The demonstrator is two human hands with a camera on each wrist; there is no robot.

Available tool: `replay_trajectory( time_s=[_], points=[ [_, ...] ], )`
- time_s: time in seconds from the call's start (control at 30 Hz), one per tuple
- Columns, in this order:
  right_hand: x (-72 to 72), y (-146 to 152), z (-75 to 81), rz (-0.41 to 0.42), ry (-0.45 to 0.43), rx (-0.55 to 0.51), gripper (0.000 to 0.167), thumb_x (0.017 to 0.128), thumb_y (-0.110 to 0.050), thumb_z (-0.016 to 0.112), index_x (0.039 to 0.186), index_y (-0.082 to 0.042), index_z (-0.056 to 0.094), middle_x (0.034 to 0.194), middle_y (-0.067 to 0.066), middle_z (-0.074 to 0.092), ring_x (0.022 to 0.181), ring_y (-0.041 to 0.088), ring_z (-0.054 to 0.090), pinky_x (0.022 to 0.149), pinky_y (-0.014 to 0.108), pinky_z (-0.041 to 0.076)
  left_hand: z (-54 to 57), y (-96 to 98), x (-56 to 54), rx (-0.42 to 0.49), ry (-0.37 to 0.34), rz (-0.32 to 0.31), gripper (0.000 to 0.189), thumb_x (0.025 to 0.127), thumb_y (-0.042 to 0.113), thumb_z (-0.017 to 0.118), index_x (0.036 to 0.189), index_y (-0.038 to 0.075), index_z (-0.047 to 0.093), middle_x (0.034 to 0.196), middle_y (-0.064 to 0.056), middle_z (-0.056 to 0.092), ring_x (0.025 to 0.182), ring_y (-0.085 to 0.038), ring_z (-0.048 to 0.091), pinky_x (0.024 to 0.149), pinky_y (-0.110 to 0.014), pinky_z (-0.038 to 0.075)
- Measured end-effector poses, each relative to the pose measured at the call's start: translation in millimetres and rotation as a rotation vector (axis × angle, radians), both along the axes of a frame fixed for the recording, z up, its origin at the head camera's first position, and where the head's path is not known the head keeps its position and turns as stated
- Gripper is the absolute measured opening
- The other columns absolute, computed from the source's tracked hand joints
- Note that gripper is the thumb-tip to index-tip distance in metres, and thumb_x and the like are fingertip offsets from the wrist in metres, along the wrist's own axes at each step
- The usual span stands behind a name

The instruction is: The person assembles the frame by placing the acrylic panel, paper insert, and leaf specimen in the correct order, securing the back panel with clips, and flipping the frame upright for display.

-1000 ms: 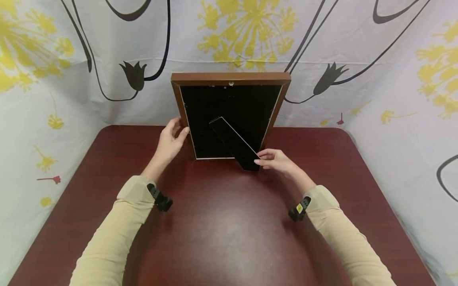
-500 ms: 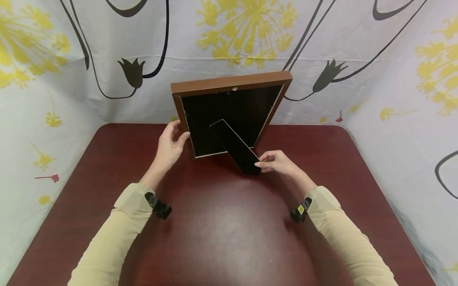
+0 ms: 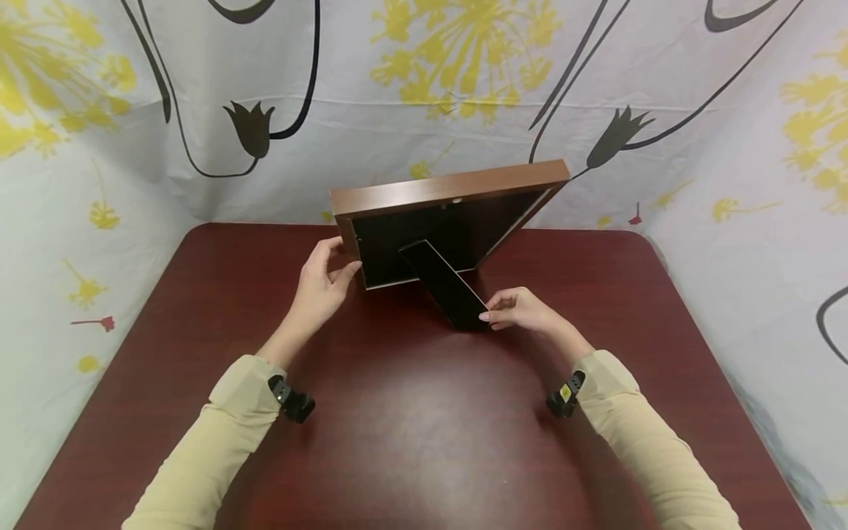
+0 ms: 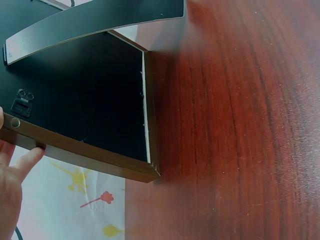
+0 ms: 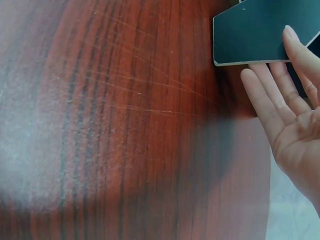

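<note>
A brown picture frame point(image 3: 450, 184) with a black back stands tilted away at the far side of the table in the head view. Its black easel leg point(image 3: 442, 287) slants out from the back towards the lower right. My left hand point(image 3: 322, 278) grips the frame's left side, with the thumb on the near edge. In the left wrist view, the frame's wooden edge point(image 4: 95, 152) lies between those fingers. With thumb and fingers my right hand point(image 3: 523, 311) pinches the lower end of the leg. The right wrist view shows the thumb on the leg's face point(image 5: 250, 40) and fingers behind it.
The dark red wooden table point(image 3: 424, 427) has rounded far corners. White cloth point(image 3: 397, 125) with yellow and grey flower prints hangs close behind the frame and along both sides.
The frame has leaned farther back, its top edge now lower and turned, with the right end farther away. Both hands keep their hold; the right has shifted slightly down and right with the leg.
</note>
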State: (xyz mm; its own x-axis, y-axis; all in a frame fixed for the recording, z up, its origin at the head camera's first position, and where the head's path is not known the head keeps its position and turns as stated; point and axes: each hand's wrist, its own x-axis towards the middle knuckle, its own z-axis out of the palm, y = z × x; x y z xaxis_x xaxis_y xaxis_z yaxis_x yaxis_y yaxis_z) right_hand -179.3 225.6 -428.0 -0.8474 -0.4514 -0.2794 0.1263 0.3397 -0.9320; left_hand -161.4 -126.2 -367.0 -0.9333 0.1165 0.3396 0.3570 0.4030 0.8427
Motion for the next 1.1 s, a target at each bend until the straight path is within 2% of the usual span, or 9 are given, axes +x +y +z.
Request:
replay_trajectory(
  time_s=[0.27, 0.33, 0.47, 0.57, 0.67, 0.73, 0.87, 0.97, 1.1],
  points=[
    [0.7, 3.6, -2.8, 0.04, -0.013, -0.004, 0.016, 0.08, -0.009, 0.069, 0.089, 0.002, 0.061, 0.076, -0.003, 0.067, 0.075, 0.011, 0.065, 0.075, 0.042, 0.056, 21.3, 7.3, 18.2, 0.029, 0.041, -0.021, 0.038, 0.087, 0.0, 0.057, 0.121, -0.011, 0.044, 0.113, -0.025, 0.048, 0.108, -0.034, 0.052, 0.085, -0.04, 0.051],
    [1.1, 4.2, -2.9, 0.039, -0.018, 0.002, 0.017, 0.08, -0.01, 0.068, 0.09, 0.001, 0.06, 0.076, -0.003, 0.067, 0.076, 0.011, 0.065, 0.075, 0.042, 0.056, 22.1, 7.7, 19.8, 0.029, 0.052, -0.023, 0.037, 0.087, 0.0, 0.057, 0.121, -0.01, 0.045, 0.113, -0.025, 0.048, 0.108, -0.033, 0.053, 0.085, -0.04, 0.051],
    [3.2, 5.4, -2.3, 0.032, -0.034, 0.015, 0.019, 0.082, -0.01, 0.067, 0.094, 0.002, 0.059, 0.078, -0.004, 0.066, 0.078, 0.012, 0.065, 0.076, 0.043, 0.056, 21.3, 8.2, 22.4, 0.019, 0.093, -0.034, 0.036, 0.087, -0.001, 0.057, 0.12, -0.01, 0.046, 0.112, -0.024, 0.05, 0.108, -0.032, 0.054, 0.085, -0.038, 0.052],
    [5.0, 6.8, -2.1, 0.026, -0.044, 0.022, 0.022, 0.083, -0.01, 0.066, 0.097, 0.004, 0.057, 0.079, -0.004, 0.065, 0.079, 0.012, 0.065, 0.077, 0.044, 0.055, 20.1, 8.5, 23.6, 0.023, 0.124, -0.04, 0.035, 0.086, -0.001, 0.058, 0.118, -0.01, 0.047, 0.111, -0.024, 0.051, 0.108, -0.033, 0.055, 0.086, -0.031, 0.052],
    [6.2, 8.0, -2.2, 0.022, -0.046, 0.024, 0.024, 0.083, -0.011, 0.066, 0.099, 0.004, 0.057, 0.08, -0.004, 0.064, 0.08, 0.012, 0.065, 0.077, 0.044, 0.055, 19.5, 8.8, 24.2, 0.03, 0.137, -0.04, 0.034, 0.086, -0.001, 0.058, 0.118, -0.01, 0.048, 0.111, -0.024, 0.051, 0.108, -0.034, 0.055, 0.085, -0.024, 0.051],
    [6.7, 8.5, -2.3, 0.019, -0.045, 0.026, 0.025, 0.083, -0.012, 0.066, 0.1, 0.004, 0.056, 0.081, -0.004, 0.063, 0.08, 0.012, 0.065, 0.077, 0.043, 0.056, 19.4, 8.8, 24.2, 0.029, 0.139, -0.042, 0.035, 0.086, 0.0, 0.058, 0.119, -0.009, 0.048, 0.112, -0.023, 0.051, 0.108, -0.034, 0.055, 0.085, -0.023, 0.051],
    [7.9, 8.7, -2.1, 0.01, -0.04, 0.034, 0.029, 0.083, -0.012, 0.066, 0.103, 0.004, 0.055, 0.083, -0.003, 0.061, 0.08, 0.012, 0.064, 0.076, 0.041, 0.056, 19.0, 7.0, 23.8, 0.015, 0.128, -0.044, 0.038, 0.086, 0.001, 0.059, 0.121, -0.008, 0.047, 0.113, -0.023, 0.051, 0.108, -0.033, 0.055, 0.085, -0.034, 0.053],
    [9.0, 8.6, -1.3, -0.002, -0.014, 0.044, 0.035, 0.083, -0.012, 0.066, 0.109, 0.007, 0.053, 0.088, 0.001, 0.062, 0.081, 0.012, 0.064, 0.076, 0.041, 0.056, 20.3, 4.7, 24.9, -0.015, 0.087, -0.039, 0.042, 0.085, 0.004, 0.061, 0.124, -0.006, 0.045, 0.117, -0.022, 0.05, 0.112, -0.032, 0.053, 0.087, -0.042, 0.051],
    [6.7, 9.7, 4.6, -0.08, 0.066, 0.004, 0.043, 0.084, -0.01, 0.064, 0.118, 0.01, 0.049, 0.095, 0.001, 0.063, 0.083, 0.008, 0.063, 0.078, 0.036, 0.056, 3.8, -5.9, 14.6, -0.066, 0.022, -0.042, 0.05, 0.084, 0.014, 0.065, 0.128, 0.003, 0.044, 0.125, -0.016, 0.047, 0.12, -0.03, 0.048, 0.09, -0.045, 0.049]
  ],
)
